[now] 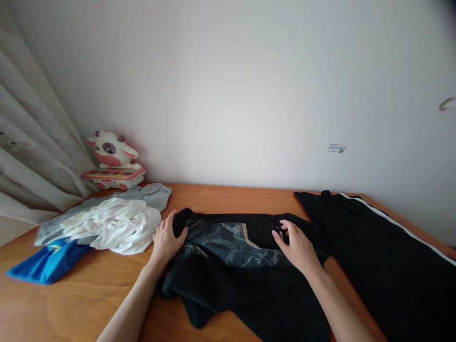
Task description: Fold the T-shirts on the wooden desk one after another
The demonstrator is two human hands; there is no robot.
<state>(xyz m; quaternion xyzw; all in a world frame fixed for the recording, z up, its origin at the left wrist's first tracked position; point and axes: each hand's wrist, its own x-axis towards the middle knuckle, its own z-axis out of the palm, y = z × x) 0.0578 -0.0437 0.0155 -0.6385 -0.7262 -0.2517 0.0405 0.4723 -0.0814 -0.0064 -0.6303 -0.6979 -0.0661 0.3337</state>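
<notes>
A black garment with a grey-blue patterned panel and a beige trim lies crumpled in front of me on the wooden table. My left hand rests at its upper left corner, thumb and fingers apart. Over its right part is my right hand, with the fingers curved and a gap between thumb and forefinger. Neither hand visibly pinches the cloth. The garment's lower end runs out of view at the bottom.
Black trousers with a white side stripe lie to the right. On the left are a white cloth, a grey cloth and a blue cloth. A toy cow keyboard stands by the wall, near a curtain.
</notes>
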